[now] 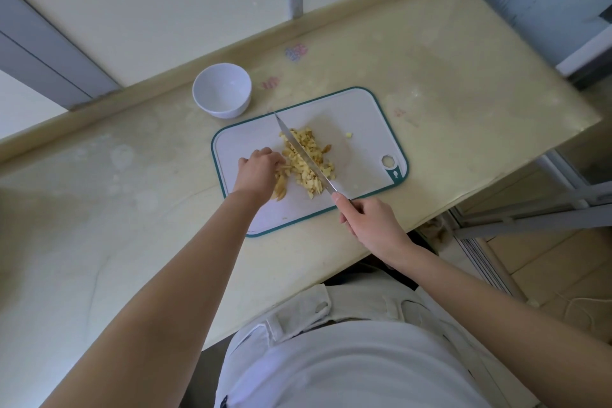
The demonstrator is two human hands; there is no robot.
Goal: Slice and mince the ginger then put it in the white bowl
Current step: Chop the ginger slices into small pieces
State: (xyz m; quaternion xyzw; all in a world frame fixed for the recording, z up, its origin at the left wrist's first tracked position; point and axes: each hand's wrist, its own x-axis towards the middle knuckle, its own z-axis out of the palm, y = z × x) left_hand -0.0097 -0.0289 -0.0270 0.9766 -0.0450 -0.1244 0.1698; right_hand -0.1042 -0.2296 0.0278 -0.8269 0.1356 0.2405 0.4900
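Note:
A pile of chopped yellow ginger (313, 149) lies in the middle of a white cutting board (361, 129) with a teal rim. My right hand (371, 222) grips the handle of a long knife (298, 151) whose blade lies across the pile, tip pointing away from me. My left hand (260, 170) rests on the board at the pile's left edge, fingers curled against the ginger pieces there. The white bowl (222, 90) stands empty on the counter just beyond the board's far left corner.
A pale yellow counter (99, 209) carries everything, with a raised back ledge along the wall. The counter's right edge drops off near the board's right end. One stray ginger bit (348, 135) lies on the board to the right of the pile.

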